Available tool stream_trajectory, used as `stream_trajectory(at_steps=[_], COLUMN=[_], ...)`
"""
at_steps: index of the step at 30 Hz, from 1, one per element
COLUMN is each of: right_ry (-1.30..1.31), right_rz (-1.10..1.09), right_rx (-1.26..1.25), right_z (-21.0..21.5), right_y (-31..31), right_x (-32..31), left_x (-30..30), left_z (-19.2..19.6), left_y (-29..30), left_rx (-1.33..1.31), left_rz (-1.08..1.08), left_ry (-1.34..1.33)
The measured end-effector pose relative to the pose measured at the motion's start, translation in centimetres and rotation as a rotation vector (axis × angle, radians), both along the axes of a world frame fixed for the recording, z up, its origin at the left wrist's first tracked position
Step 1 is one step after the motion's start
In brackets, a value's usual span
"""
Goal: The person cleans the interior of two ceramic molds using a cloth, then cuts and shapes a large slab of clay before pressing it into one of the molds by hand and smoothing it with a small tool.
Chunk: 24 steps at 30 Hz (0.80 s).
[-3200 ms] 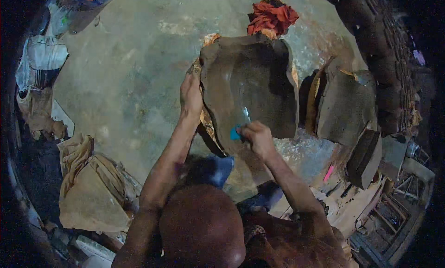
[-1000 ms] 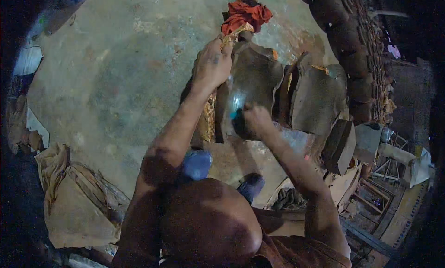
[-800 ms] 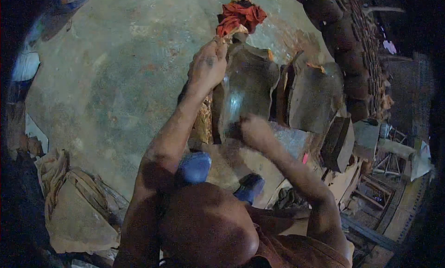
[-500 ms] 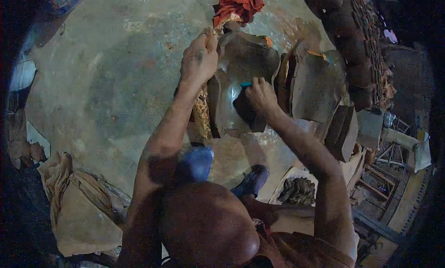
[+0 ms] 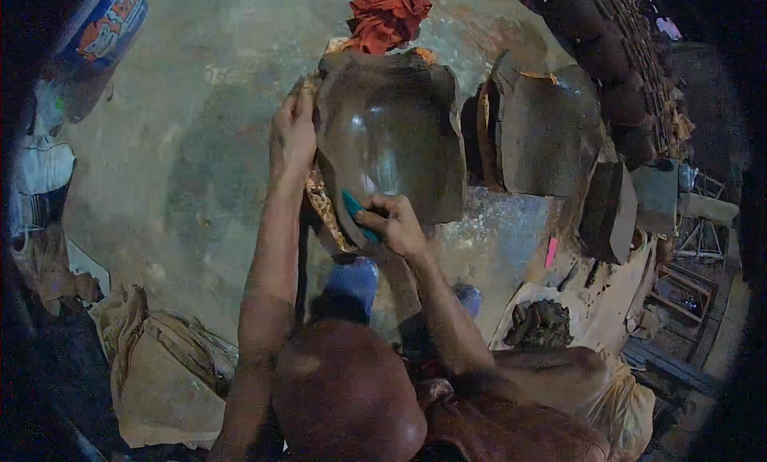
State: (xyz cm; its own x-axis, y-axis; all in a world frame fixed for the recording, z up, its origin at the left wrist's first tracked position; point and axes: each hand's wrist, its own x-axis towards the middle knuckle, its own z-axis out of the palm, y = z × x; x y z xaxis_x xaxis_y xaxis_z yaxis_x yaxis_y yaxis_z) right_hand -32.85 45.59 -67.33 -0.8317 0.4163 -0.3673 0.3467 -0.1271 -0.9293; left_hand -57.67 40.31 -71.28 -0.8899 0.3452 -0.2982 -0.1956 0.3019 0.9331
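Note:
A wide curved slab of wet grey-brown clay (image 5: 407, 142) lies in front of me, shiny in its middle. Under its left side shows the worn, yellow-brown edge of a mould (image 5: 321, 210). My left hand (image 5: 292, 138) is closed around the slab and mould at the upper left side. In my right hand (image 5: 397, 225), pinched between thumb and fingers, is a thin teal scraper (image 5: 351, 205). Its edge rests against the slab's near left part.
A crumpled red cloth (image 5: 387, 21) lies beyond the slab. To the right stand another curved clay piece (image 5: 543, 138) and a dark clay block (image 5: 611, 210). Clay scraps (image 5: 539, 324) sit nearer me, with a pink strip (image 5: 551, 252) beyond. Dark curved pieces (image 5: 611, 58) are stacked far right.
My right hand has carried the scraper from the slab's right-middle area to its near left edge. The slab, red cloth and left hand appear farther left in view.

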Motion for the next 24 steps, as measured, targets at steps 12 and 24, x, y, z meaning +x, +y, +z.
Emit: stream_trajectory(at_steps=[12, 24], right_ry=[0.170, 0.207], right_rz=[-0.267, -0.254], right_rx=[0.893, 0.511], right_z=[4.7, 2.5], right_y=[11.2, 10.9], right_x=[-13.9, -20.0], left_x=[0.1, -2.9], left_z=[4.1, 9.7], left_y=[-2.6, 0.1], left_rx=[0.231, -0.417], left_rz=[-0.114, -0.366], left_ry=[-0.245, 0.764])
